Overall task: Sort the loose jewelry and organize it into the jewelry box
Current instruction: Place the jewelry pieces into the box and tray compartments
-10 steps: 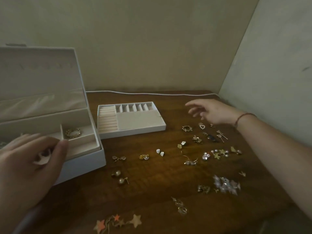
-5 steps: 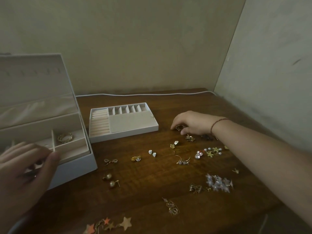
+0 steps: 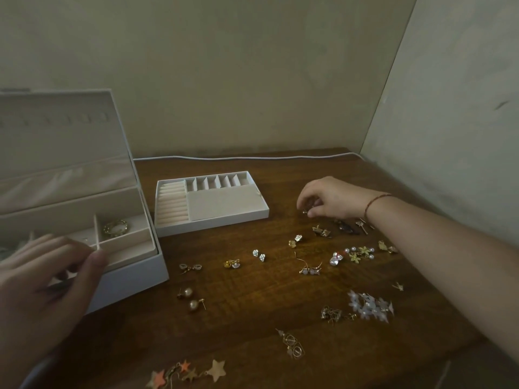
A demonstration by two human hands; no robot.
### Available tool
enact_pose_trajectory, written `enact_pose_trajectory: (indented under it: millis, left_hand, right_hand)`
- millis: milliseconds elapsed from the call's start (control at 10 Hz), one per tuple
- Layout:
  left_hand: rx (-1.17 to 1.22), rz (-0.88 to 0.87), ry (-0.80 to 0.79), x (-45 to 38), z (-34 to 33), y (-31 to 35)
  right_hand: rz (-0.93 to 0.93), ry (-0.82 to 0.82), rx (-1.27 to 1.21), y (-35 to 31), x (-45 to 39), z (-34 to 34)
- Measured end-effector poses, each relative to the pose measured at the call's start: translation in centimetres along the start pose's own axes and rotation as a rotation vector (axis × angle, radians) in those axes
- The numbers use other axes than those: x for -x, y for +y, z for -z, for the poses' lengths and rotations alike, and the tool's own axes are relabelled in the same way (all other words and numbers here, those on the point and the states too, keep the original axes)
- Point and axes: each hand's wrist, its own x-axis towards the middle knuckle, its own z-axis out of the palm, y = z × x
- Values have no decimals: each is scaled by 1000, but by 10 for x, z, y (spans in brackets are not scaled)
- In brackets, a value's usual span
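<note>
The white jewelry box (image 3: 134, 273) stands open at the left, with a gold chain (image 3: 115, 227) in its rear right compartment. My left hand (image 3: 42, 290) rests on the box's front, fingers loosely spread, holding nothing I can see. The box's removable tray (image 3: 213, 202) sits on the table beside it. My right hand (image 3: 328, 198) is at the far middle of the table, its fingertips pinching a small gold ornament (image 3: 306, 209). Loose earrings lie scattered: pearl studs (image 3: 189, 299), crystal studs (image 3: 259, 254), a white flower cluster (image 3: 369, 306), star pieces (image 3: 191, 373).
The dark wooden table (image 3: 252, 318) sits in a corner, with walls behind and to the right. A white cable (image 3: 238, 157) runs along the table's back edge. The box's raised lid (image 3: 61, 141) stands tall at the left.
My right hand came down from the far right of the table onto the gold ornament and closed its fingertips on it. My left hand stayed on the box.
</note>
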Motion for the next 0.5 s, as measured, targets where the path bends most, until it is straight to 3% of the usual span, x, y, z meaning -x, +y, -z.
enact_pose_trajectory:
  millis: [100, 200, 300, 500]
  left_hand:
    - [-203, 59, 34, 18, -9, -85]
    - [-182, 35, -3, 16, -6, -58]
    - [-98, -66, 42, -4, -2, 12]
    - [-20, -116, 156, -5, 0, 12]
  right_hand:
    - [-9, 80, -84, -3, 2, 8]
    - [14, 160, -177, -12, 3, 16]
    - [44, 226, -294, -31, 0, 23]
    - [217, 232, -455, -96, -16, 25]
